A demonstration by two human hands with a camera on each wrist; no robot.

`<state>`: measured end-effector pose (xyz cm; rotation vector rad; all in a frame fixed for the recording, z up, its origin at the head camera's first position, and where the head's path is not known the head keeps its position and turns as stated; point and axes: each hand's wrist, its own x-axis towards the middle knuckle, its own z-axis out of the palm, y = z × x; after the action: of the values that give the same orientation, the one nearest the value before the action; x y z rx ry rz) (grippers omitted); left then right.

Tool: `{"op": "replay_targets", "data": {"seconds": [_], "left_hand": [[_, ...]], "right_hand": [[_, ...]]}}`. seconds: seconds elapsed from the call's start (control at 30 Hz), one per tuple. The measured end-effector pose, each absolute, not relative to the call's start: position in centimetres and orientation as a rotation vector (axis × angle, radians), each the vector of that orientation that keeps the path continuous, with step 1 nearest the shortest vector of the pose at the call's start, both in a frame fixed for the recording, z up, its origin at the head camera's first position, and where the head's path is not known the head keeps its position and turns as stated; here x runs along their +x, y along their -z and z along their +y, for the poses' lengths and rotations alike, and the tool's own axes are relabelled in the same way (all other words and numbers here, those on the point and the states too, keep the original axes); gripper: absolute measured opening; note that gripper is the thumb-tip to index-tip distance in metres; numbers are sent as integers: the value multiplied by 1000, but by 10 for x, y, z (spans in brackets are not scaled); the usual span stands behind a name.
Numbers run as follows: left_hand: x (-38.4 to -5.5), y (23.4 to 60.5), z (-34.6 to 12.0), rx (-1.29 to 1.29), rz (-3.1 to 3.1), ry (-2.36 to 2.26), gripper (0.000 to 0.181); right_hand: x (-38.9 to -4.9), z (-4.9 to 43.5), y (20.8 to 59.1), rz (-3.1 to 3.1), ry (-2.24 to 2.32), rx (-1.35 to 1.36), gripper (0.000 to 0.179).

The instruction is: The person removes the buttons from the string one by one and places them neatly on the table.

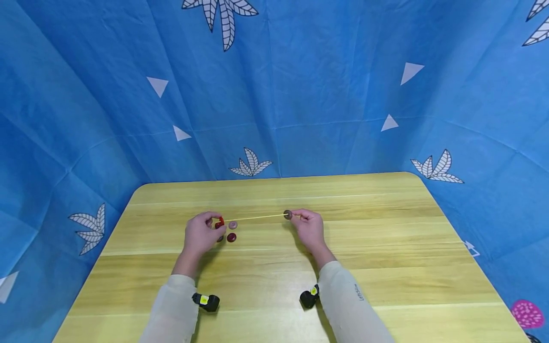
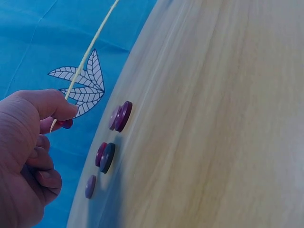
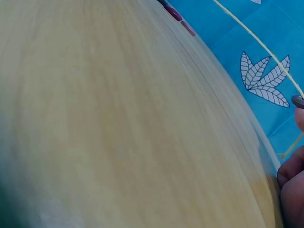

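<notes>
A yellow string point(image 1: 257, 217) stretches almost straight between the two hands, above the table. My left hand point(image 1: 199, 234) pinches its left end between thumb and forefinger, together with a small red piece point(image 2: 66, 123) mostly hidden by the fingers. A short tip of string pokes out below them. My right hand point(image 1: 310, 229) pinches a round brown button point(image 1: 288, 215), which the string meets at its face. In the right wrist view that button point(image 3: 298, 101) shows at the right edge, and a loose bit of string point(image 3: 287, 151) hangs below the fingertips.
Several buttons lie on the wooden table point(image 1: 274, 276) beneath and beside my left hand, among them a lilac button point(image 1: 233, 224) and a dark red button point(image 1: 231, 237). A blue patterned cloth point(image 1: 300, 95) hangs behind the table and at its sides.
</notes>
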<state>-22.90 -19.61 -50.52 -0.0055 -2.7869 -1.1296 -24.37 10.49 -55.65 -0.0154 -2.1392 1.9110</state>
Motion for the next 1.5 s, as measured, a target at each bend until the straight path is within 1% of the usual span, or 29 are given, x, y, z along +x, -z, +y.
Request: {"op": "replay_targets", "data": {"seconds": [0.6, 1.13, 1.27, 1.5], "left_hand": [[-223, 510, -214, 57, -2788, 1218, 32], [-214, 515, -241, 57, -2858, 1113, 31], [-213, 517, -245, 81, -2886, 1086, 29], [-212, 523, -246, 106, -2977, 1049, 32]], "right_hand": [[-247, 101, 553, -2154, -1899, -17, 5], [-249, 99, 554, -2158, -1880, -7, 5], [-247, 100, 554, -2182, -1889, -17, 5], [-243, 103, 556, -2171, -1901, -37, 4]]}}
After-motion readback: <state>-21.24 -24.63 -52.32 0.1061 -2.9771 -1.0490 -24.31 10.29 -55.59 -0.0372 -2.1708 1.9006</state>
